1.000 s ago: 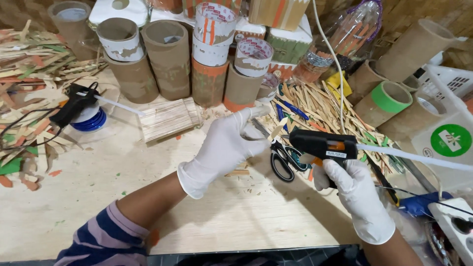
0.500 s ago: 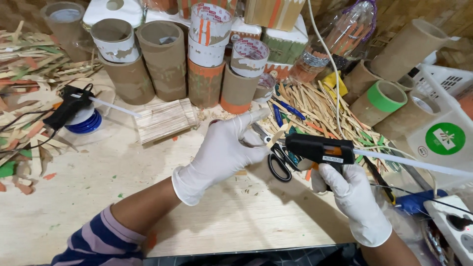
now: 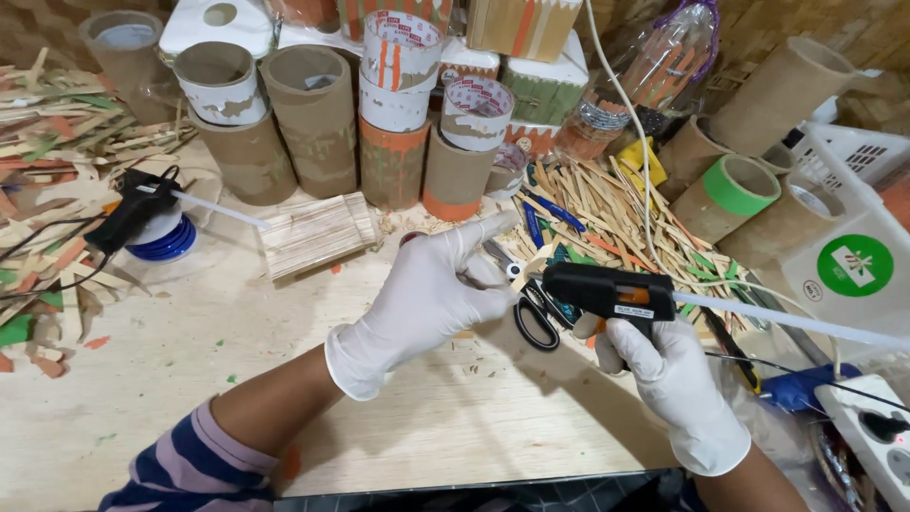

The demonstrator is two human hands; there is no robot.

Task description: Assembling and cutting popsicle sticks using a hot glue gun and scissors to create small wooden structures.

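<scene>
My right hand (image 3: 668,384), in a white glove, grips a black hot glue gun (image 3: 607,289) with a white glue stick (image 3: 796,322) jutting out its back toward the right. Its nozzle points left at a small pale wooden piece (image 3: 531,268) pinched in the fingers of my gloved left hand (image 3: 427,299). Both hands hover over the wooden table (image 3: 190,379), just in front of black-handled scissors (image 3: 536,318) and a heap of flat wooden sticks (image 3: 607,213).
Cardboard tubes (image 3: 313,118) and tape rolls stand along the back. A second glue gun (image 3: 133,209) rests on a blue roll at left, beside a slab of glued sticks (image 3: 318,237). Stick scraps (image 3: 47,142) litter the left; a white power strip (image 3: 872,431) lies right.
Both hands have shifted slightly; the left hand's fingers have closed in on the small piece at the glue gun's nozzle.
</scene>
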